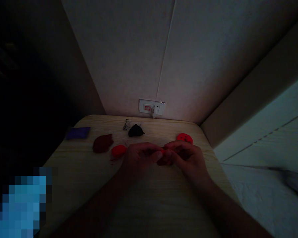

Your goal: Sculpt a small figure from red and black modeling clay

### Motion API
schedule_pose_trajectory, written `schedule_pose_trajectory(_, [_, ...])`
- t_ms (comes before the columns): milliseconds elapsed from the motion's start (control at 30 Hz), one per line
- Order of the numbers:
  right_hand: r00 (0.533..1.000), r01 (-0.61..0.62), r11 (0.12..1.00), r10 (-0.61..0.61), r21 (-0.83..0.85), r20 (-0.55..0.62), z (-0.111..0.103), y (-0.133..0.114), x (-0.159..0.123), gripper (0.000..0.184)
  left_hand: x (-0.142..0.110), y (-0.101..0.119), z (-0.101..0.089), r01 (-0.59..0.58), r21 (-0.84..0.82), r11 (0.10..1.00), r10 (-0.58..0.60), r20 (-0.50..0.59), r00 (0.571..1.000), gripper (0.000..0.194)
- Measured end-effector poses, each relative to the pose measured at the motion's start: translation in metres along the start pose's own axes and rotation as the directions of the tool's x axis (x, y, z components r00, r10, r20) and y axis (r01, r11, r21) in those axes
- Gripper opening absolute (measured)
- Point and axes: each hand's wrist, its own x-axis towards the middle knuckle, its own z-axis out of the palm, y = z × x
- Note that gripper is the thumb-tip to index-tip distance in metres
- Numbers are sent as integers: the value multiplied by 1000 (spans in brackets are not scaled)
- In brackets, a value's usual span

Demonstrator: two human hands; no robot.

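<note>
My left hand (141, 157) and my right hand (186, 158) meet above the wooden table. Between their fingertips they pinch a small piece of bright red modelling clay (163, 152), mostly covered by the fingers. Just beneath lies a dark red clay piece (165, 161), partly hidden by my hands. Beside my left hand is a bright red clay lump (119, 151), and farther left a flattened brownish-red clay lump (102, 143). Beyond my right hand sits a round, flat red clay disc (184, 138) with small dark marks, its near edge covered.
A black clay lump (136, 131) lies near the back of the table (149, 198), with dark smears beside it. A purple packet (77, 133) rests at the left edge. A wall socket (152, 107) with a plug is behind; bedding (263, 185) lies to the right.
</note>
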Motion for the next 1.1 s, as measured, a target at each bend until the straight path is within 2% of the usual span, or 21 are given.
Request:
schedule_pose_trajectory(200, [999, 39, 999, -39, -15, 11, 1, 0, -2, 21, 0, 0, 0, -4, -34, 999, 3, -14, 1000, 12])
schedule_pose_trajectory(400, [1000, -15, 1000, 15, -8, 22, 0, -2, -1, 20, 1, -3, 0, 10, -130, 992, -15, -35, 999, 15])
schedule_pose_trajectory(667, [995, -34, 999, 34, -2, 90, -1, -3, -2, 19, 3, -6, 0, 142, -232, 962, -134, 52, 990, 27])
schedule_pose_trajectory(867, [995, -54, 998, 50, 39, 87, 0, -2, -2, 19, 4, -9, -1, 165, -294, 942, -141, 99, 985, 31])
schedule_pose_trajectory(967, [996, -46, 997, 42, 54, 73, 1, -2, -2, 18, 3, -8, -2, 112, -282, 953, -93, 79, 992, 26])
schedule_pose_trajectory(1033, [998, -31, 997, 28, 72, 48, 0, -2, -1, 18, 2, -4, -2, 23, -222, 975, -22, 4, 1000, 25])
schedule_pose_trajectory(1100, [999, -29, 994, 27, 101, 23, -2, 1, 0, 17, 2, 5, -2, -73, -73, 995, 65, -105, 992, 25])
